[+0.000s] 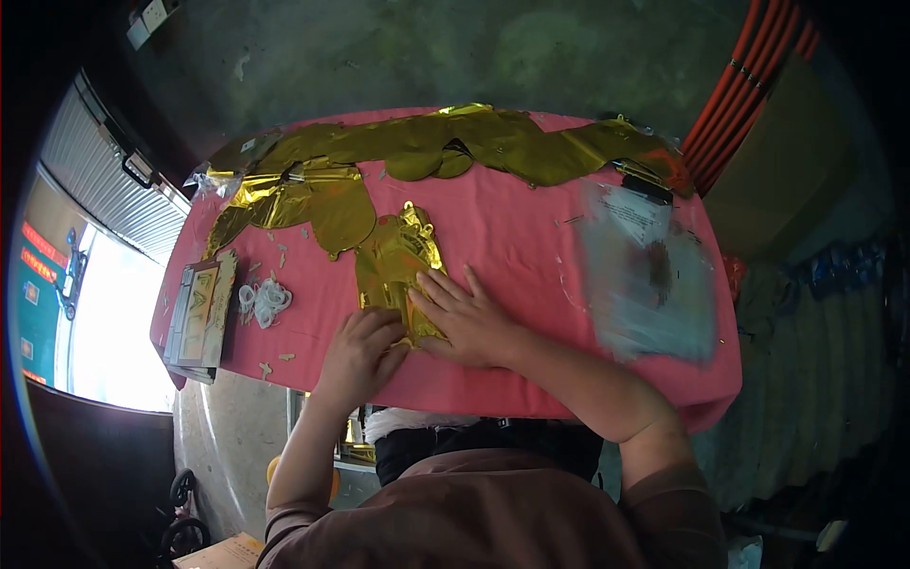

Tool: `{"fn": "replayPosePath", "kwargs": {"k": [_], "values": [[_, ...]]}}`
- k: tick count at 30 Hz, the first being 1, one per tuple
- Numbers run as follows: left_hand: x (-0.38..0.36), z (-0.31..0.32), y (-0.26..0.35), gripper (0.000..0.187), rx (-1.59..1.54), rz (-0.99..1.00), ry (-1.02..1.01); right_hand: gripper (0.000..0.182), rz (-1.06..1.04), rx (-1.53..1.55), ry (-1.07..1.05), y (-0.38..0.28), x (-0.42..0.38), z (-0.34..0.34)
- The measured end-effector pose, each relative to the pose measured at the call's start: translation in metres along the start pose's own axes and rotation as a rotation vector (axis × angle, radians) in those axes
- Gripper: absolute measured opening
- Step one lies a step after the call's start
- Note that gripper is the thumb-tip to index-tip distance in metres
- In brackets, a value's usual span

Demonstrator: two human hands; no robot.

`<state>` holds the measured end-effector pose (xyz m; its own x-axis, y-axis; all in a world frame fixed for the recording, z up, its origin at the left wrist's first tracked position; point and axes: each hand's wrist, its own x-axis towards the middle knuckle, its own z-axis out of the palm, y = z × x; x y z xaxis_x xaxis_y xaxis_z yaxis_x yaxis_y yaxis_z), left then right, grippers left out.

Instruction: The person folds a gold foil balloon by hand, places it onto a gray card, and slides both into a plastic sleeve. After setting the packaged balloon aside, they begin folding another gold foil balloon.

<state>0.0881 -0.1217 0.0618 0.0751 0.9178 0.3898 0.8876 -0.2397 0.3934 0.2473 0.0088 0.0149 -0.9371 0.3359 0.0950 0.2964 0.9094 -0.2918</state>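
Observation:
A gold foil balloon point(389, 261), deflated and flat, lies on the pink tablecloth point(517, 223) in front of me. My left hand point(362, 353) has its fingers curled closed on the near left edge of the foil. My right hand point(469, 321) rests palm down on the balloon's right side with its fingers spread. The foil under both hands is partly hidden, and its near end looks creased. More flat gold foil balloons point(341, 211) lie at the left and form an overlapping row along the far edge of the table.
Clear plastic bags point(654, 284) lie at the right with a printed sheet point(630, 216). A bundle of white string or bands point(266, 301) sits at the left beside small scraps. Near the left edge stands a box point(201, 313). Red pipes point(744, 85) rise beyond the right corner.

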Motion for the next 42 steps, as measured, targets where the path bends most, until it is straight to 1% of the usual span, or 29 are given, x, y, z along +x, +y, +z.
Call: {"fn": "replayPosePath", "kwargs": {"k": [2,5,8,9,11,13,15,22,24,25,27,28,30,31,33,39,40,42], "values": [[-0.009,-0.001,0.002,0.021,0.029,0.015,-0.017,0.072,0.001,-0.003,0.004,0.000,0.000,-0.001],[-0.024,-0.002,0.000,0.025,0.058,-0.044,-0.045,0.071,-0.011,-0.007,-0.029,0.000,0.001,-0.002],[-0.031,-0.006,-0.004,0.031,-0.009,-0.091,-0.041,0.071,0.010,-0.035,-0.051,-0.001,0.001,-0.005],[-0.033,-0.008,-0.004,0.031,0.003,-0.121,-0.040,0.071,-0.017,-0.021,-0.061,-0.002,0.001,-0.006],[-0.035,-0.008,-0.006,0.029,-0.004,-0.081,0.028,0.070,0.020,-0.041,-0.061,-0.003,0.001,-0.009],[-0.038,-0.011,-0.007,0.028,0.008,-0.115,0.049,0.070,0.007,-0.045,-0.069,-0.002,0.001,-0.008],[-0.039,-0.011,-0.010,0.027,0.045,-0.090,0.009,0.069,0.010,-0.054,-0.073,-0.003,0.001,-0.008],[-0.030,-0.012,-0.015,0.020,0.056,-0.074,-0.014,0.069,0.028,-0.063,-0.098,-0.005,0.001,-0.012],[-0.024,-0.010,-0.028,0.016,-0.075,-0.154,-0.066,0.069,0.026,-0.059,-0.101,-0.004,0.001,-0.012],[-0.020,-0.009,-0.033,0.016,-0.073,-0.154,-0.062,0.069,0.027,-0.064,-0.103,-0.004,0.001,-0.011],[-0.011,-0.007,-0.044,0.015,-0.032,-0.359,0.117,0.068,0.023,-0.070,-0.103,-0.004,0.001,-0.012],[-0.007,-0.006,-0.052,0.015,-0.028,-0.361,0.120,0.068,0.029,-0.069,-0.115,-0.005,0.001,-0.012],[0.001,-0.002,-0.068,0.015,0.130,-0.262,0.128,0.068,0.031,-0.075,-0.125,-0.005,0.002,-0.013],[0.002,0.000,-0.073,0.015,0.132,-0.260,0.134,0.068,0.029,-0.077,-0.120,-0.005,0.002,-0.012],[0.005,0.002,-0.081,0.017,0.161,-0.167,0.083,0.068,0.033,-0.078,-0.114,-0.004,0.001,-0.013],[0.006,0.003,-0.090,0.017,0.099,-0.111,0.096,0.068,0.018,-0.064,-0.107,-0.004,0.001,-0.011],[0.007,0.005,-0.094,0.017,0.100,-0.112,0.098,0.069,0.021,-0.062,-0.112,-0.004,0.001,-0.012],[0.012,0.006,-0.098,0.019,-0.104,-0.272,0.106,0.069,0.021,-0.064,-0.115,-0.004,0.002,-0.013]]}}
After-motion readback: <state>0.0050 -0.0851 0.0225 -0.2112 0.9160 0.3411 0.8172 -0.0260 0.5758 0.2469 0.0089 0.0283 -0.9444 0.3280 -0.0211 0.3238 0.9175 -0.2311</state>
